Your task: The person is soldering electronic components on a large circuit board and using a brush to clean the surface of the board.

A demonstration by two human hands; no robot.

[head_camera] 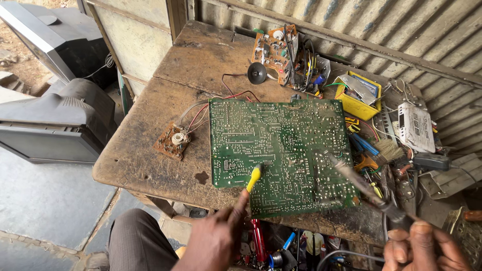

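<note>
I see the large green circuit board point(281, 150) lying flat, solder side up, at the near edge of the wooden table point(145, 145), its near right corner reaching the table's front edge. Both hands sit just in front of that edge, below the board.

Left hand point(216, 238): fingers closed around a slim tool with a yellow tip point(254, 176). The tip touches the board near its near left corner; the handle is mostly hidden by the fingers.

Right hand point(419, 248): fingers curled around the dark handle of a soldering iron point(359, 183). The metal shaft runs diagonally up and left, and its point rests over the right half of the board. I cannot tell whether the point touches the surface.

Materials and shapes:
- Board: rectangular, glossy green, densely dotted with silvery solder points and fine pale traces.
- Table: worn, stained brown wood, rough and scorched in patches.
- Small brown circuit board point(172, 141): just beside the large board's left edge, joined to it by red and grey wires.
- Another populated board point(281, 50): propped at the far edge against the corrugated metal wall.
- Yellow box point(357, 105): near the far right corner of the large board.
- Loose hand tools and a brush point(389, 149): heaped along the table's right edge.
</note>
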